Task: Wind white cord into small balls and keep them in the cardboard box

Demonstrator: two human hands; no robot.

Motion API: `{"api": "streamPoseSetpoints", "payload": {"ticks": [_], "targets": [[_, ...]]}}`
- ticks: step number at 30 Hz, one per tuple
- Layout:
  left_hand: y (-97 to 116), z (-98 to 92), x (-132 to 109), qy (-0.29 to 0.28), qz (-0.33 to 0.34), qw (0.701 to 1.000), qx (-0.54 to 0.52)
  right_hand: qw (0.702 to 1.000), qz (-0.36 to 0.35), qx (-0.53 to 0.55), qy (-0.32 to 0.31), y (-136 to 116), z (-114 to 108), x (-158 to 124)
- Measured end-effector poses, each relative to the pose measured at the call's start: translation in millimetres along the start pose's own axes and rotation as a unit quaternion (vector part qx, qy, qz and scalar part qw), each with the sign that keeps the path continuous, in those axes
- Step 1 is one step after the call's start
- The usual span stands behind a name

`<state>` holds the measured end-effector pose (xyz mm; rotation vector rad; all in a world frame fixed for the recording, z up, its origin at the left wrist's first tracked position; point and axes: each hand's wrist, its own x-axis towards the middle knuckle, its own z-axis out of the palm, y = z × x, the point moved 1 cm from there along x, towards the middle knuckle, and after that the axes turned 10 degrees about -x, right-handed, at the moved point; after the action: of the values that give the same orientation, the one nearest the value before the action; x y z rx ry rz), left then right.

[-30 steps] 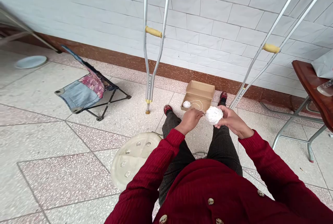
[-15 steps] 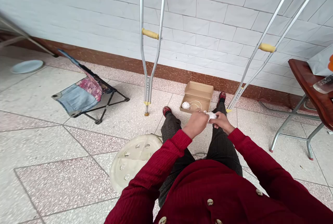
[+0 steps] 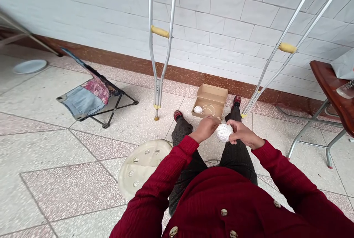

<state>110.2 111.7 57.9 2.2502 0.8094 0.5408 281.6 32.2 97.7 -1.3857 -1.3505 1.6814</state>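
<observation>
**Q:** What is held, as seen from the head camera?

**A:** A white ball of wound string [image 3: 224,133] is cradled by the right hand [image 3: 245,134], with the fingers curved around its side. The left hand [image 3: 205,129] is kept narrow, its fingers pinched together just beside the ball. Whether a strand is gripped there is too fine to be told.

**Q:** What is placed near the hands?

**A:** An open brown cardboard box [image 3: 212,94] is set on the speckled terrazzo floor [image 3: 69,149], just beyond the knees. A smaller white string ball [image 3: 198,110] is lying inside it, and a thin looped white strand [image 3: 210,110] is spread beside that ball.

**Q:** And further off?

**A:** A pair of aluminium crutches with yellow grips [image 3: 159,31] is stood before the white tiled wall [image 3: 221,16]. A low folding stool with a denim patchwork seat [image 3: 91,97] is seen at the left, and a round cream plastic disc [image 3: 143,168] is lying near the left knee. A brown worktop [image 3: 332,90] is seen at the right edge, bearing a white paper bag [image 3: 344,66].
</observation>
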Motion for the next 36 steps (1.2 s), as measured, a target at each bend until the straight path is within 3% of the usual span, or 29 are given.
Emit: {"api": "streamPoseSetpoints", "payload": {"ticks": [4, 7, 12, 16, 22, 27, 31, 36], "targets": [[6.2, -21.7, 11.8, -0.029, 0.058, 0.995, 0.081, 0.993, 0.052, -0.1, -0.034, 24.0, -2.6, 1.9], [15.6, -27.4, 16.4, -0.027, 0.06, 0.991, 0.115, 0.981, 0.075, -0.176, 0.022, 42.9, -4.9, 15.4], [33.4, -17.5, 5.9, -0.011, 0.048, 0.985, 0.168, 0.979, 0.121, -0.055, 0.153, 52.9, -18.7, 44.2], [34.9, -0.6, -9.5, 0.009, 0.043, 0.987, 0.154, 0.969, 0.12, 0.014, 0.213, 45.9, -24.7, 55.6], [21.2, 12.1, -24.1, 0.035, -0.004, 0.999, -0.02, 0.98, 0.057, 0.126, 0.143, 30.7, -13.2, 46.1], [21.9, 15.4, -29.2, 0.05, 0.052, 0.996, -0.054, 0.982, 0.038, 0.136, 0.121, 27.8, -12.3, 31.3], [25.7, 18.6, -31.5, 0.043, 0.068, 0.996, -0.034, 0.989, 0.035, 0.106, 0.093, 27.3, -15.0, 27.0], [27.2, 22.4, -37.4, 0.032, 0.079, 0.996, 0.001, 0.986, -0.022, -0.039, 0.162, 24.4, -14.0, 22.6]]}}
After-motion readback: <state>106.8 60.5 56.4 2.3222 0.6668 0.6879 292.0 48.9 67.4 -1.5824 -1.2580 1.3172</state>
